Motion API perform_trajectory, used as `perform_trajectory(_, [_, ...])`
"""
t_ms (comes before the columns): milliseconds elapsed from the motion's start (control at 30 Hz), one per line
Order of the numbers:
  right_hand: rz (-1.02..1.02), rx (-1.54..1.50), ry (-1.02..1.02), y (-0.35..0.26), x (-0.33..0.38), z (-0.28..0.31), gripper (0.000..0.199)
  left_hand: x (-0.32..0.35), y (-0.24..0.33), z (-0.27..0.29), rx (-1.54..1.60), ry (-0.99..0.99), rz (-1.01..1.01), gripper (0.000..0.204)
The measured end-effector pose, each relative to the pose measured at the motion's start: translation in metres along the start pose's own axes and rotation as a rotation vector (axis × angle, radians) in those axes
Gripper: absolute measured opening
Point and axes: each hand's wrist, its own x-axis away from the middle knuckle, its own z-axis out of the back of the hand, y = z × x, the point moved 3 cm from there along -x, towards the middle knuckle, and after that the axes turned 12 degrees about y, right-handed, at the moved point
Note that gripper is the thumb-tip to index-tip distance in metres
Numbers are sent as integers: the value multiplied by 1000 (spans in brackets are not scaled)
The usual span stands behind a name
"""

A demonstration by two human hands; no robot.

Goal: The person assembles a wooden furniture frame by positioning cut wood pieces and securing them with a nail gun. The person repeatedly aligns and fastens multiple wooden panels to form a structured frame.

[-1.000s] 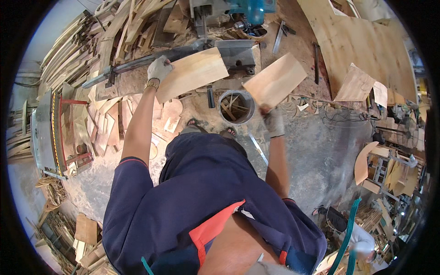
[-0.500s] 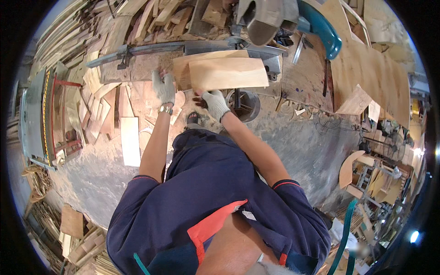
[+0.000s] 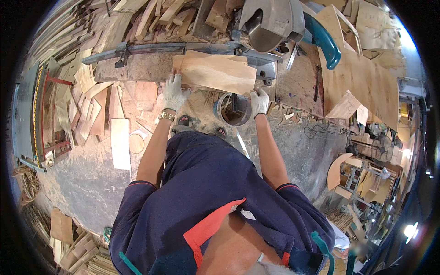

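Observation:
A pale flat wooden board (image 3: 217, 75) lies on the saw bench, over another thin board (image 3: 178, 61) that shows at its far left. My left hand (image 3: 173, 94), in a white knit glove, touches the top board's near left corner, with fingers stretched and thumb apart. At its near right corner my right hand (image 3: 260, 101), also gloved, has its fingers bent and pinched against the edge. Behind the board stands a grey metal fence (image 3: 160, 47). A mitre saw (image 3: 270, 23) with a teal handle rises beyond it, raised off the board.
A round metal bin (image 3: 233, 110) stands below the bench's near edge, between my hands. Wood offcuts (image 3: 91, 110) lie on the floor at left, with a long pale piece (image 3: 120, 144) nearer. Timber strips pile up behind the fence. A large plywood sheet (image 3: 366, 87) leans at right.
My right hand has moved right, from below the board's near edge to its right corner. The top board has shifted left and turned slightly. My left hand has come to its left corner.

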Motion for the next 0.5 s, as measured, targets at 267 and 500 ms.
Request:
perform_trajectory(267, [264, -119, 35, -33, -7, -8, 32, 9, -22, -1, 440, 183, 358, 42])
perform_trajectory(500, [506, 263, -92, -63, -11, -13, 54, 17, -4, 25, 85, 44, -27, 45])
